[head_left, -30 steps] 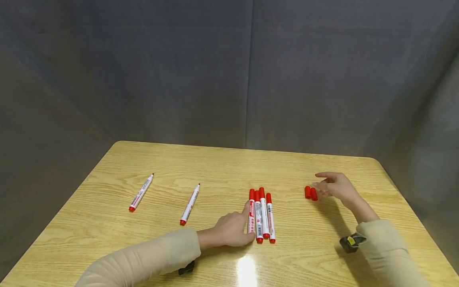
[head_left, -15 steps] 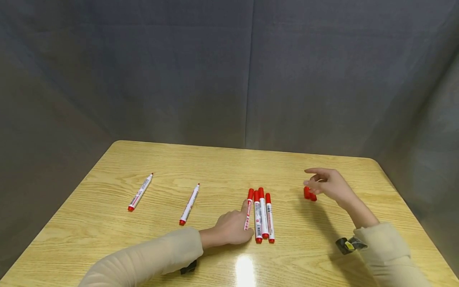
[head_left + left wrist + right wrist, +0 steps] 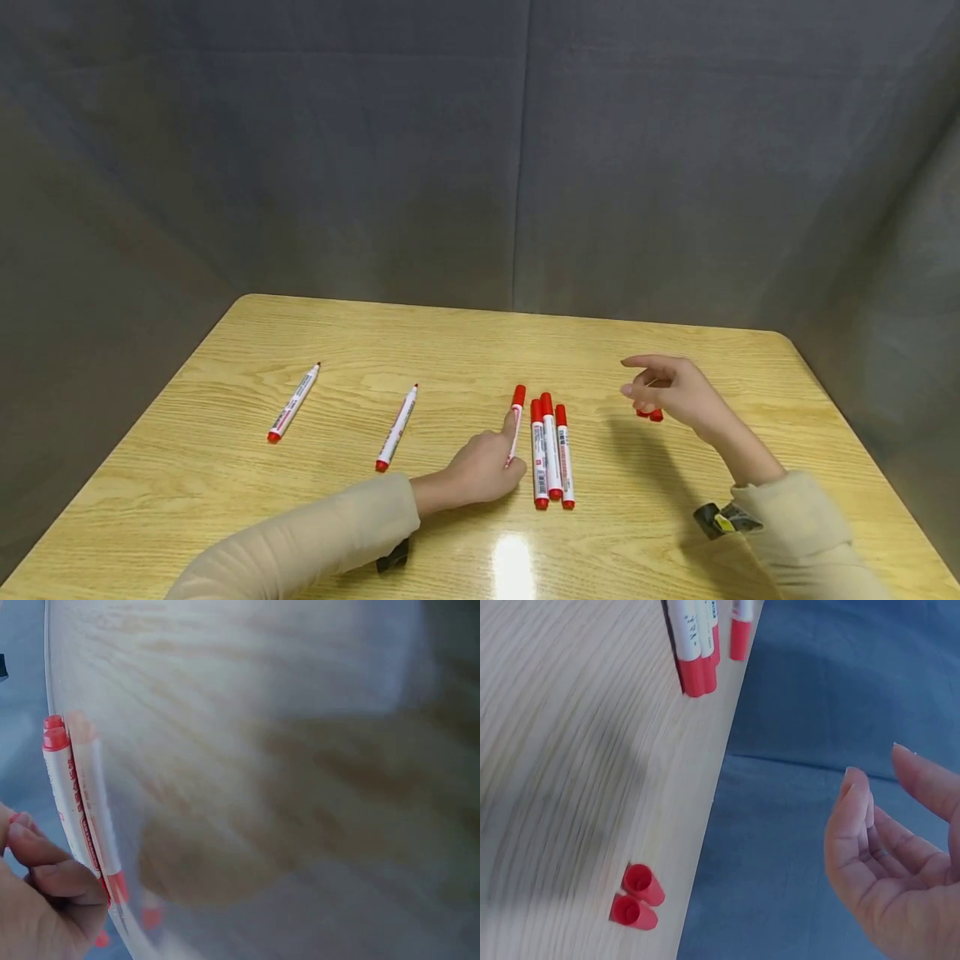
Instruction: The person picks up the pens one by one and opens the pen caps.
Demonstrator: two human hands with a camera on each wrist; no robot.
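Note:
My left hand (image 3: 483, 468) pinches a white marker with a red cap (image 3: 519, 395), its lower part hidden by the hand. This marker stands apart from three other capped red markers (image 3: 551, 450) lying side by side to its right. My right hand (image 3: 678, 396) hovers over the right side of the table with loosely bent fingers and holds nothing. Below it lie two loose red caps (image 3: 634, 912), their hollow ends showing in the right wrist view; in the head view the fingers partly cover them.
Two uncapped red markers lie on the left half of the wooden table (image 3: 450, 350): one farther left (image 3: 294, 402), the other nearer the middle (image 3: 397, 427). A grey cloth (image 3: 375, 167) hangs behind the table.
My left hand has drawn the capped marker slightly left, away from the other three. My right hand has moved left, from beside the loose caps to over them.

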